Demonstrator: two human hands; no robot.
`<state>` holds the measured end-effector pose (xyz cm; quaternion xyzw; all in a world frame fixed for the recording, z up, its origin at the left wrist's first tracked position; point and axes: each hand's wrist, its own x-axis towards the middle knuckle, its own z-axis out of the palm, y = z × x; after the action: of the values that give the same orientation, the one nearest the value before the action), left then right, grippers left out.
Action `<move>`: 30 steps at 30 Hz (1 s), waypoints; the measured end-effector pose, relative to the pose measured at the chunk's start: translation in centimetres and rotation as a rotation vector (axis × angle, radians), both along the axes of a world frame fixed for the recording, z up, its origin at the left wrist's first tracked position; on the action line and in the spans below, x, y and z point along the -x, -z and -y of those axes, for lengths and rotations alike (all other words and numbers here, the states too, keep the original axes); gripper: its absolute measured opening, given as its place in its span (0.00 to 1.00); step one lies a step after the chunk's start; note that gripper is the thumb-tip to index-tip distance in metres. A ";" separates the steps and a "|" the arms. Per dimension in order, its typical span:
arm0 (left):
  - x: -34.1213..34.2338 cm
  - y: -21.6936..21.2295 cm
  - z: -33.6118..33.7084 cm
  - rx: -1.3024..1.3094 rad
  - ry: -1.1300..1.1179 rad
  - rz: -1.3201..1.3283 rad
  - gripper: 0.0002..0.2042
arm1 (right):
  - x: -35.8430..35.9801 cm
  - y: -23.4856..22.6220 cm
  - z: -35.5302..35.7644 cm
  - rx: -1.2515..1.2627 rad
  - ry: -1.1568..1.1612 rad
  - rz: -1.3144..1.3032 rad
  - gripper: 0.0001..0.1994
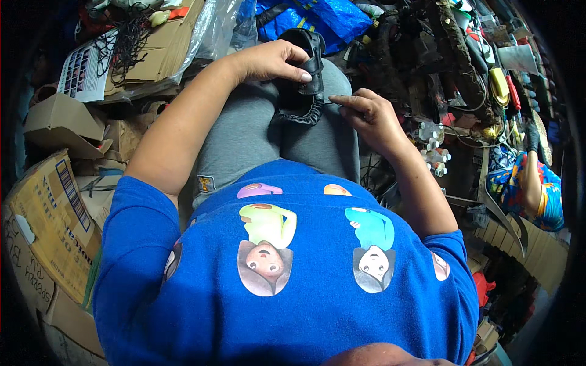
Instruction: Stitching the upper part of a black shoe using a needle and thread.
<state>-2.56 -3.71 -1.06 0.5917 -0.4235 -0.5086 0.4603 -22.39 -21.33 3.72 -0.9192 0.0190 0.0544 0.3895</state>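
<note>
A black leather shoe (310, 85) with a strap and a gathered, ruffled edge rests across my grey-trousered thighs. My left hand (278, 63) closes on its upper part, the thumb lying on the strap. Just right of the shoe, my right hand (365, 110) has its fingers drawn together in a pinch. A thin light line shows at those fingertips, close to the shoe's edge. It is too small for me to make out what it is. The inside of the shoe is partly hidden.
Cardboard boxes (64, 125) and a flattened carton (55, 226) lie on my left. Black cords (128, 46) sit on cardboard at the far left. A blue plastic bag (323, 21) is beyond the shoe. Clear bottles (434, 149) stand right. Another person's arm (532, 183) shows at far right.
</note>
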 end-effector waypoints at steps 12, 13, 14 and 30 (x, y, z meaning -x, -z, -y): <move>0.6 -2.2 -0.2 -0.050 0.094 0.315 0.15 | -1.6 -0.5 -1.0 0.237 -0.105 0.118 0.12; 0.9 -2.2 0.1 -0.050 0.093 0.316 0.15 | -1.7 -0.4 -1.0 0.238 -0.106 0.120 0.12; 1.1 -2.2 0.5 -0.069 0.057 0.333 0.14 | -1.7 -0.2 -0.9 0.224 -0.115 0.124 0.12; -0.1 -1.2 2.6 0.032 0.205 0.263 0.13 | -2.0 3.4 2.5 -0.322 0.005 -0.146 0.12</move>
<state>-2.47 -6.27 0.15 0.5995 -0.5462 -0.4642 0.3560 -20.42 -23.83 0.31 -0.8384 0.0407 0.1226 0.5295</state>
